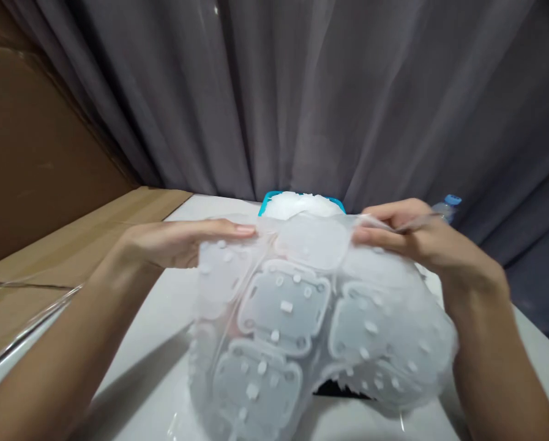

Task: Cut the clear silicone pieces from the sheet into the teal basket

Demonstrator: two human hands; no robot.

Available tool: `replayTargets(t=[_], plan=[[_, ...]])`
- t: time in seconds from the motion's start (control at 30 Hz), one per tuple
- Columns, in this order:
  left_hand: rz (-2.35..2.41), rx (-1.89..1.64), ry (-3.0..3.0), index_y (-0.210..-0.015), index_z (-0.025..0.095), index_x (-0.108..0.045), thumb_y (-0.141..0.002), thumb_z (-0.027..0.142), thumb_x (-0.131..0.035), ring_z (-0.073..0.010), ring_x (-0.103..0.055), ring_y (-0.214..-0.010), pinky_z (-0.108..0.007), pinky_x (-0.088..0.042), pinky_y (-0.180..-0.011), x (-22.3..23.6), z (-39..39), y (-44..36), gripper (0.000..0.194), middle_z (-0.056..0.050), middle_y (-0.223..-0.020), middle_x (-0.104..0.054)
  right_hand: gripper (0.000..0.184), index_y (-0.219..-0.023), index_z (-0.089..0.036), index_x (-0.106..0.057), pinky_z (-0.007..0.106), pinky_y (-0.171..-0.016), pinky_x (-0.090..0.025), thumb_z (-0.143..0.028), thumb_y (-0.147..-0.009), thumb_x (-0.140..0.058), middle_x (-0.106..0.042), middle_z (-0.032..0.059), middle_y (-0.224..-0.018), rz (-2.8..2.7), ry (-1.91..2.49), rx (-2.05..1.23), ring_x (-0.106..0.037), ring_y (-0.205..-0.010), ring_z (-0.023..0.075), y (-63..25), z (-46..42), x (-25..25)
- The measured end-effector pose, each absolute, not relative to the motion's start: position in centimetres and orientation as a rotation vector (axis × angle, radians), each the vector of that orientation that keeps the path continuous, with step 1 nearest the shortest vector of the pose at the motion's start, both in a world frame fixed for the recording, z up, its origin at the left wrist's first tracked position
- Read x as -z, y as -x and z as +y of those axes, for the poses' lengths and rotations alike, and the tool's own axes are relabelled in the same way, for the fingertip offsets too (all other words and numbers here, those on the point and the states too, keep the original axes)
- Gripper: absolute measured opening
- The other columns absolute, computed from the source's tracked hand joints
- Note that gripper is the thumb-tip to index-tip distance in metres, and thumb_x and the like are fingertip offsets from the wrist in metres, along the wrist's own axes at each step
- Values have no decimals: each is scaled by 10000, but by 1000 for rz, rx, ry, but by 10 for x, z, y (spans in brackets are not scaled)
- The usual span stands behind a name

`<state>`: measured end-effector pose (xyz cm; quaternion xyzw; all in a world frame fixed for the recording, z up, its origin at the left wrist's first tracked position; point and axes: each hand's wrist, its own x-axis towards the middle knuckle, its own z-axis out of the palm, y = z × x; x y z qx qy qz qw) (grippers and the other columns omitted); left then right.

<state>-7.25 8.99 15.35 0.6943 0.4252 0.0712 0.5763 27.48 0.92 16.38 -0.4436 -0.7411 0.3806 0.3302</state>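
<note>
A clear plastic bag (302,312) full of white plastic lids bulges in the middle of the view, above a white table (155,324). My left hand (182,242) lies on the bag's upper left with fingers stretched out and together, pressing its top edge. My right hand (412,236) pinches the bag's upper right edge between thumb and fingers. Behind the bag stands a blue-rimmed container (274,199) heaped with white pieces.
A grey curtain (329,92) hangs close behind the table. Large cardboard boxes (40,159) stand at the left. A clear bottle with a blue cap (448,205) peeks out behind my right hand.
</note>
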Motion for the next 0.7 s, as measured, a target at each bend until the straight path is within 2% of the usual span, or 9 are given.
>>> replayTargets(t=[0.13, 0.27, 0.33, 0.4, 0.47, 0.57, 0.63, 0.7], plan=[[907, 76, -1459, -1302, 215, -735, -854, 610, -730, -312, -753, -1049, -334, -622, -822, -114, 119, 60, 597, -70, -1089, -813, 512, -674, -195, -459, 253, -566, -247, -583, -945, -654, -390, -55, -663, -2274, 1202, -1005, -350, -608, 94, -274, 55, -112], [898, 223, -1482, -1377, 258, -699, -924, 669, -642, -286, -755, -1036, -312, -611, -854, -81, 134, 60, 614, -80, -1176, -802, 385, -722, -179, -594, 251, -653, -299, -471, -971, -627, -550, -32, -699, -2529, 1416, -721, -502, -689, 133, -267, 80, -64], [888, 248, -1518, -1406, 287, -676, -934, 705, -610, -274, -741, -1071, -295, -602, -869, -81, 134, 64, 634, -67, -1276, -770, 272, -818, -190, -676, 258, -722, -326, -402, -983, -637, -635, -3, -801, -2507, 1484, -594, -567, -810, 168, -264, 79, -55], [879, 268, -1572, -1410, 285, -664, -902, 692, -667, -279, -710, -1127, -275, -602, -839, -89, 133, 69, 651, -63, -1360, -726, 164, -981, -219, -724, 278, -808, -357, -358, -1002, -639, -697, 34, -980, -2481, 1541, -462, -594, -985, 209, -261, 75, -54], [898, 343, -1631, -1349, 256, -695, -819, 631, -783, -297, -706, -1097, -255, -609, -738, -98, 131, 72, 655, -71, -1303, -742, 133, -1062, -235, -729, 303, -849, -373, -317, -1013, -637, -710, 59, -1075, -2465, 1605, -346, -580, -1087, 245, -257, 72, -56], [982, 481, -1673, -1224, 252, -730, -733, 537, -858, -295, -737, -921, -250, -600, -603, -99, 133, 76, 582, -70, -1062, -783, 110, -1013, -193, -731, 347, -840, -393, -227, -1008, -627, -712, 115, -1085, -2439, 1717, -199, -557, -1133, 313, -246, 66, -58], [1041, 518, -1694, -1140, 256, -741, -729, 521, -845, -292, -746, -875, -268, -608, -600, -92, 136, 78, 501, -72, -999, -780, 104, -1050, -149, -716, 377, -846, -405, -175, -992, -634, -682, 172, -1186, -2407, 1774, -74, -531, -1188, 356, -234, 57, -61], [1114, 500, -1806, -1003, 236, -762, -729, 539, -821, -286, -756, -841, -289, -616, -627, -84, 140, 81, 412, -80, -962, -785, 151, -1107, -130, -688, 379, -847, -420, -230, -994, -669, -651, 192, -1260, -2459, 1714, -14, -537, -1199, 354, -219, 42, -68]])
